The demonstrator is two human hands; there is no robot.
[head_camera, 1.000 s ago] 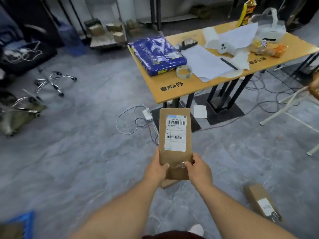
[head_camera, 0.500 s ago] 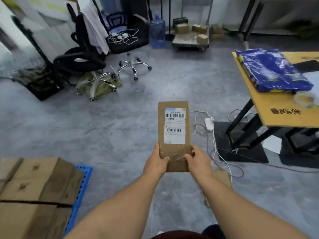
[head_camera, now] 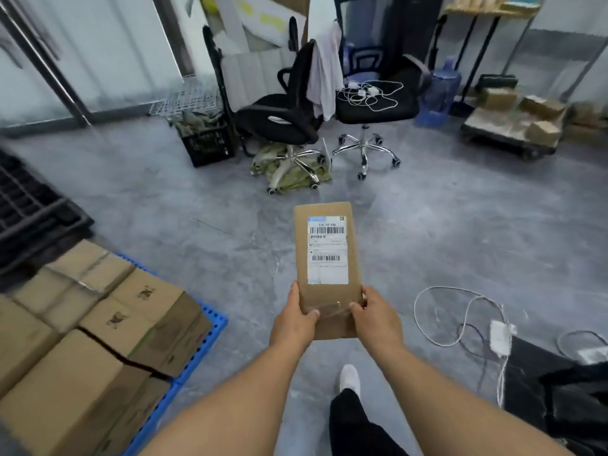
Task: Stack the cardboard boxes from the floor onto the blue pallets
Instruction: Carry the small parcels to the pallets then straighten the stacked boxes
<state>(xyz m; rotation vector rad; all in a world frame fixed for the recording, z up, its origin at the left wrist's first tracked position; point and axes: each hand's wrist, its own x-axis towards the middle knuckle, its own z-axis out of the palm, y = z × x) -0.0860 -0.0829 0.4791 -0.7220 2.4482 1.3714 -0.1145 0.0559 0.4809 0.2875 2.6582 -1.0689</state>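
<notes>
A person stands on the grey floor (head_camera: 164, 199) holding a small cardboard box (head_camera: 325, 258) out in front at arm's length, its white shipping label (head_camera: 327, 250) facing up. The left hand (head_camera: 292, 319) grips the near left corner and the right hand (head_camera: 378, 319) grips the near right corner — thumbs laid on top, fingers curled under, both closed on it. The box is in the air, clear of the floor. Down to the left, a blue pallet (head_camera: 197, 350) carries a stack of larger boxes (head_camera: 108, 324), well apart from the held one. Two black office chairs (head_camera: 283, 120) stand farther back, and a white cable (head_camera: 460, 324) lies looped on the floor to the right.
</notes>
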